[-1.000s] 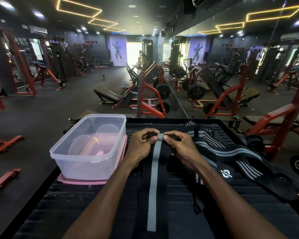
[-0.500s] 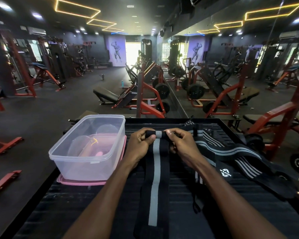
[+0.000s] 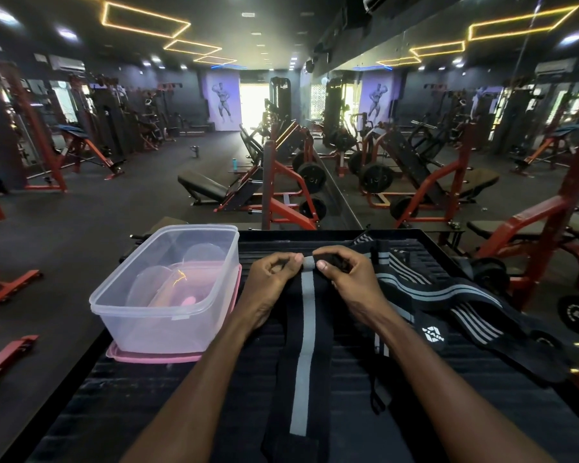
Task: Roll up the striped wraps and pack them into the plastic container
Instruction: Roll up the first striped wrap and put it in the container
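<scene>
Left hand [image 3: 270, 285] and right hand [image 3: 351, 282] fingers pinch the rolled end of the striped wrap [image 3: 304, 332], mid-tabletop [image 3: 415, 412] toward its far edge. Soft, light, springy-looking; grip both roll ends. Plastic container [image 3: 168, 315] at left edge.

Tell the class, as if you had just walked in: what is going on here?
A person is rolling up a black wrap with a grey centre stripe on a dark ribbed mat. The left hand and right hand pinch its far end, where a small roll has formed. More striped wraps lie loose to the right. The clear plastic container, on its pink lid, holds no wraps.
</scene>
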Motion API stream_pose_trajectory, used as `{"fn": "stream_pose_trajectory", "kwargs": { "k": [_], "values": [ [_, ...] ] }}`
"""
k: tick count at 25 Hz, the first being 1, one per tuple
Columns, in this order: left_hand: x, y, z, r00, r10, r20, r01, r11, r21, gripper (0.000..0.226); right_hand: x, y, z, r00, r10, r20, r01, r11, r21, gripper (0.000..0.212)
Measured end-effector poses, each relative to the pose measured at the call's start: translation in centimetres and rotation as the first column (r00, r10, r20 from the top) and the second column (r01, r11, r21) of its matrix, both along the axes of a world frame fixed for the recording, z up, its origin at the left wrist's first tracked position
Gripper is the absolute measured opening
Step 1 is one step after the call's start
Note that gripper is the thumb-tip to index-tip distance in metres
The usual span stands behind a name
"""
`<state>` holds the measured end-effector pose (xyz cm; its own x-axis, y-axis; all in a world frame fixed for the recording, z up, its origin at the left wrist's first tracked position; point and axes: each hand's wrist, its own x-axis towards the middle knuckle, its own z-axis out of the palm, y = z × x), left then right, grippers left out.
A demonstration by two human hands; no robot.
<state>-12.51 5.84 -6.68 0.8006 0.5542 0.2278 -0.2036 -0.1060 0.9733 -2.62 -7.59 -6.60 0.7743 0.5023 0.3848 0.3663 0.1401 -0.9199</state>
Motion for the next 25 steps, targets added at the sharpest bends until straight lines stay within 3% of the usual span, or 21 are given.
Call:
{"fn": "stream_pose_trajectory", "kwargs": {
  "k": [3, 6, 10, 13, 19, 21, 25],
  "values": [
    [0.0, 0.2, 0.1, 0.998, 0.062, -0.031, -0.059, 0.995, 0.077, 0.008, -0.1, 0.0, -0.1, 0.999, 0.05, -0.008, -0.05, 0.999, -0.016, 0.024],
    [-0.1, 0.2, 0.5, 0.997, 0.074, -0.031, -0.068, 0.988, 0.139, 0.024, 0.2, 0.0, -0.5, 0.981, 0.138, -0.134, -0.14, 0.99, -0.008, 0.023],
    [0.0, 0.1, 0.3, 0.998, 0.027, -0.064, -0.017, 0.987, 0.158, 0.02, 0.5, 0.0, -0.3, 0.999, 0.037, 0.008, -0.037, 0.999, -0.027, 0.013],
    [0.0, 0.0, 0.1, 0.991, 0.004, -0.135, 0.028, 0.972, 0.235, 0.021, 0.4, -0.2, -0.4, 1.0, 0.022, -0.004, -0.022, 1.0, 0.012, 0.018],
    [0.3, 0.1, 0.2, 0.964, 0.213, -0.156, -0.153, 0.932, 0.329, 0.016, 0.1, 0.2, 0.1, 0.931, 0.19, -0.313, -0.185, 0.982, 0.044, 0.024],
    [0.2, 0.0, 0.1, 0.961, 0.207, -0.181, -0.149, 0.945, 0.292, 0.017, 0.0, 0.5, -0.4, 0.957, 0.15, -0.249, -0.158, 0.987, -0.013, 0.027],
    [0.6, 0.3, -0.2, 0.966, 0.1, -0.239, -0.07, 0.989, 0.131, 0.021, -0.2, 0.8, -1.1, 0.968, 0.146, -0.203, -0.141, 0.989, 0.038, 0.025]
  ]
}}
